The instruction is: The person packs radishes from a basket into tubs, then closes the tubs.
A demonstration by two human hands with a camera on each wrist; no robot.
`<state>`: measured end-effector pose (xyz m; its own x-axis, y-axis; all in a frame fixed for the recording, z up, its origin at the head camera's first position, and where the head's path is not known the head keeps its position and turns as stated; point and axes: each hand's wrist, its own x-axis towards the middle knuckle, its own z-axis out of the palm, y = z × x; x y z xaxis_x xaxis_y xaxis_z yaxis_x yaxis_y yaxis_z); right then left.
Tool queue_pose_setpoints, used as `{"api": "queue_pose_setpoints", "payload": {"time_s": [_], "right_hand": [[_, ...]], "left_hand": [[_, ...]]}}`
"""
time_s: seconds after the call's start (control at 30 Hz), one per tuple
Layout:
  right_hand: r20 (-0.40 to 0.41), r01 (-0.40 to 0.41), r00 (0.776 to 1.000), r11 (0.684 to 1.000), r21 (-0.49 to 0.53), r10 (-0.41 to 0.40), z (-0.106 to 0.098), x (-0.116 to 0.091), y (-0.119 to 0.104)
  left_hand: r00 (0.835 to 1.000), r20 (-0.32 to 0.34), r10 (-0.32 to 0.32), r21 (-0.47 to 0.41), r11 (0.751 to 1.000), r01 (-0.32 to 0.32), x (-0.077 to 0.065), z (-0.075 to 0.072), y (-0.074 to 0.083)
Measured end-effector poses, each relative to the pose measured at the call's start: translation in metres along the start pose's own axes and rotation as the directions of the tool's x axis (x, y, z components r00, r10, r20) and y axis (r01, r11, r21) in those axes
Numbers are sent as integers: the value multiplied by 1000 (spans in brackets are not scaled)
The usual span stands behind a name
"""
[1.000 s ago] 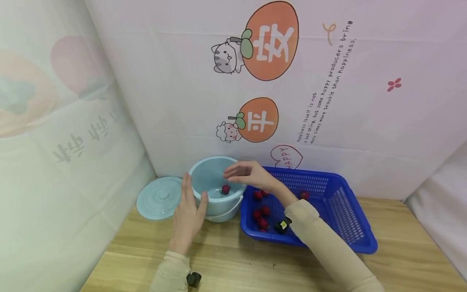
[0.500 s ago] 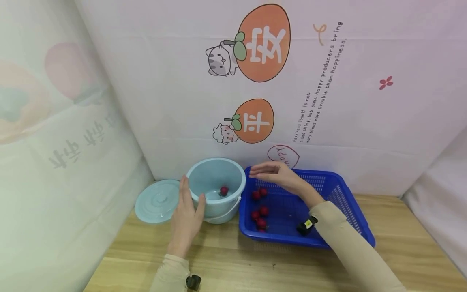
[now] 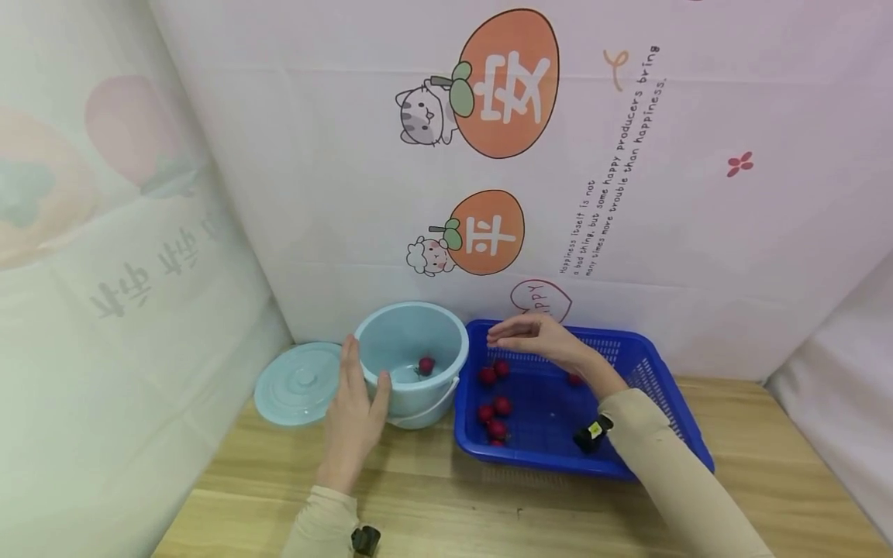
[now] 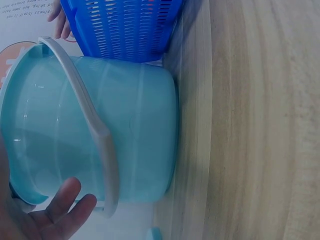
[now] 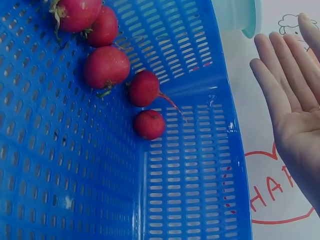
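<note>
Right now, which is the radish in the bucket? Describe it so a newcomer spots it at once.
On the wood-grain table, find the light-blue bucket standing between the round lid and the dark-blue basket. Look inside, low down: a small, round, dark-red radish. It is the only one visible in the bucket; the other radishes lie in the basket.

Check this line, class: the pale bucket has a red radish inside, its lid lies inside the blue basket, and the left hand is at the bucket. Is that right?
Not quite: the lid is misplaced. The head view shows it left of the pale bucket, outside the blue basket. The red radish and left hand are stated correctly.
</note>
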<state>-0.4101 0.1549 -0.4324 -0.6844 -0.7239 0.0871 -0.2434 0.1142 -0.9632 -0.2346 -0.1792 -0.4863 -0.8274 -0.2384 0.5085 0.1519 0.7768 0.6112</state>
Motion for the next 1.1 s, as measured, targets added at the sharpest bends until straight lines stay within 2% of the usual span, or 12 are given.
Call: {"api": "queue_pose_setpoints", "payload": {"time_s": [0.23,0.37,0.43,0.53,0.63,0.87,1.0,1.1], "right_hand": [[8,-5,1000,999,-42,5,-1,-1,4],[3,-3,1000,989,-148,4,0,-1,9],[13,15,1000,966,-258,-12,1,0,12],[57,40,998,906,-422,-18,3,3,15],[114,47,993,857,-513,14,5,5,18],[232,35,965,811,-584,126,12,11,22],[273,5,942,808,-589,194,21,9,27],[298,-15,928,819,-574,226,27,6,30]], "left_hand": [[1000,-6,7,-2,1000,-7,1,0,0],[1000,2,5,5,1000,-5,1,1,0],[1000,8,-1,2,1000,1,0,1,-1],[1000,4,-5,-2,1000,5,0,1,-1],[1000,-3,0,-4,1000,0,1,2,0],[1000,-18,12,-39,999,-13,8,3,1],[1000,-27,8,-24,1000,-9,4,1,-1],[1000,-14,5,-25,1000,-6,2,1,-2]]}}
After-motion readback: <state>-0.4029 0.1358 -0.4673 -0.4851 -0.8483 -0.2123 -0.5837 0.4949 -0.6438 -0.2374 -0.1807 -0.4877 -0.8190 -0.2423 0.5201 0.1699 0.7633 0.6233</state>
